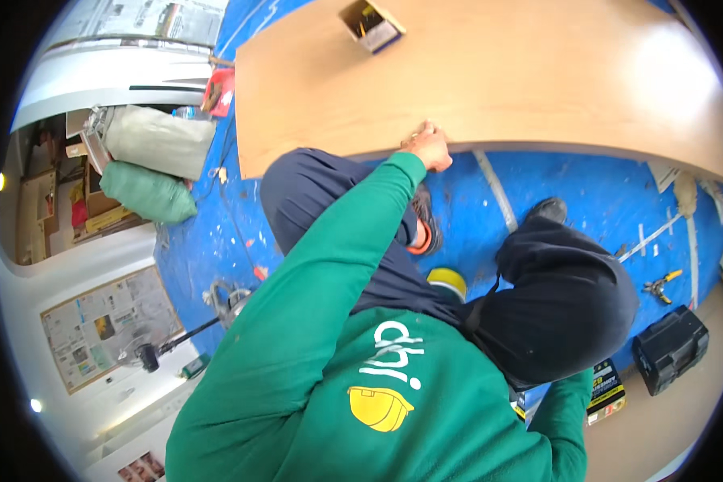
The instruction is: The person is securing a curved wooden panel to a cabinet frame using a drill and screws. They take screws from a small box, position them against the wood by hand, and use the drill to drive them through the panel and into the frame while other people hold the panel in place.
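My left hand [430,148] is at the near edge of a large wood-coloured board [490,76], its fingers curled together over the edge. Whatever the fingers hold, if anything, is too small to make out. Behind my bent right knee, my right forearm in a green sleeve [561,418] reaches down, and that hand is hidden. Beside the sleeve stands a black and yellow can or pack [606,391]. On the board's far part sits an open small box [371,26] with small dark and yellow items inside.
Blue sheeting [482,193] covers the floor. A yellow-topped round container [447,283] stands between my legs. To the right are yellow-handled pliers [663,285] and a black case [671,349]. At left lie a green sack [149,191], a pale sack [165,136] and a red dustpan-like thing [218,92].
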The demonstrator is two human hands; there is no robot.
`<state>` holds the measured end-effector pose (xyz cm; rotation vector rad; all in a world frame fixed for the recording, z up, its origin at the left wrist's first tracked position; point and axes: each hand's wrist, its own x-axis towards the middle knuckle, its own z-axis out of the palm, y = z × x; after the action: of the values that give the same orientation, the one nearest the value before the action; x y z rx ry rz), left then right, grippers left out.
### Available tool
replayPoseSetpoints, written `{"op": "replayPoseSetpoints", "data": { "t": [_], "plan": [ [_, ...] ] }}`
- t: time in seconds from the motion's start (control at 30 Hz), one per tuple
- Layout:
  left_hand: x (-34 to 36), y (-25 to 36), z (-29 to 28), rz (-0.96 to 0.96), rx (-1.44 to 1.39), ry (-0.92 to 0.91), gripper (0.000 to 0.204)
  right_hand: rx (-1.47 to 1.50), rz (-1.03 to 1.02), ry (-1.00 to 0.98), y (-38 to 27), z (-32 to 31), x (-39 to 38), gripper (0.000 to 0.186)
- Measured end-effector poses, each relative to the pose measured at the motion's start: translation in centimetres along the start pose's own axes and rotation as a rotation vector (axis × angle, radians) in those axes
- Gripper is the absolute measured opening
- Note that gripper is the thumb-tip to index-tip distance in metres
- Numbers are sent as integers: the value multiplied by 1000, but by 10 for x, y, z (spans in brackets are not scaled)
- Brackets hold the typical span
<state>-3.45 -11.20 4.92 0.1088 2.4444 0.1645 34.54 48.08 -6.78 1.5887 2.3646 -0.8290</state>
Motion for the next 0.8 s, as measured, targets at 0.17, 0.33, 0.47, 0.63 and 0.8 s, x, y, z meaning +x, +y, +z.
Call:
{"op": "replayPoseSetpoints", "data": {
  "t": [0.17, 0.33, 0.47, 0.63, 0.8],
  "plan": [
    [88, -110, -123, 39, 3, 142, 31, 240, -90, -35, -37, -41, -28, 54],
    [137, -169, -249, 1, 126, 494, 34, 483, -185, -1, -53, -106, -86, 50],
    [217, -208, -259, 200, 495, 408, 29, 590, -216, 127, -85, -144, -169, 43],
    [269, -243, -213, 123, 258, 534, 30, 494, -168, 375, -188, -188, -261, 29],
    [255, -213, -210, 215, 191, 661, 24, 539, -327, 589, -244, -204, -300, 24]
  ]
}}
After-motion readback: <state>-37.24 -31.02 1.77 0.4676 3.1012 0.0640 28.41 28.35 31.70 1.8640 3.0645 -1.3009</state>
